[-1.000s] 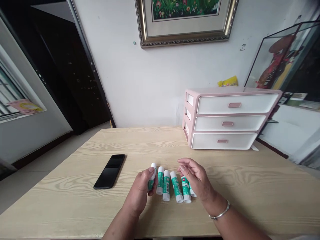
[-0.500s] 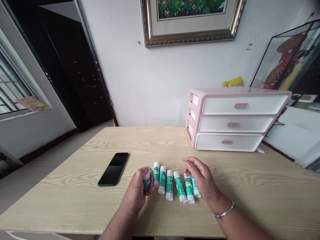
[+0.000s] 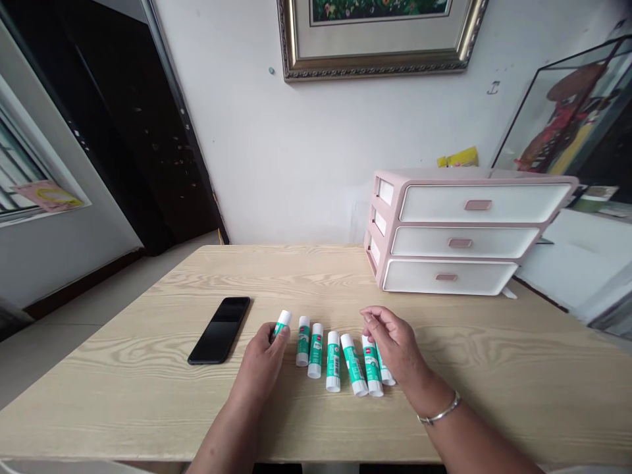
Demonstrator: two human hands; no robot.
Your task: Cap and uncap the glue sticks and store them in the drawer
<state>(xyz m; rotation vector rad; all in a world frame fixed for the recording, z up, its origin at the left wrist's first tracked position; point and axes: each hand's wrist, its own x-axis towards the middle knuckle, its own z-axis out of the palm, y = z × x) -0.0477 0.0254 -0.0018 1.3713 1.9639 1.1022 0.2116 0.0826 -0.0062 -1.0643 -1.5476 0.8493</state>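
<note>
Several green-and-white glue sticks (image 3: 333,361) lie side by side on a light wooden table (image 3: 494,368). My left hand (image 3: 261,361) is closed around one more glue stick (image 3: 282,322), whose white cap pokes out above my fingers, left of the row. Just over the right end of the row hovers my right hand (image 3: 395,349), its fingers loosely curled and holding nothing, touching or nearly touching the rightmost sticks. A silver bangle (image 3: 437,415) circles my right wrist.
A black phone (image 3: 219,329) lies face up left of my left hand. A pink three-drawer organiser (image 3: 459,240), all drawers closed, stands at the table's back right against the wall. Framed pictures hang and lean on the wall behind.
My left hand has shifted its glue stick a little left and up, so the cap now sticks out above the fingers. My right hand has stayed over the row's right end.
</note>
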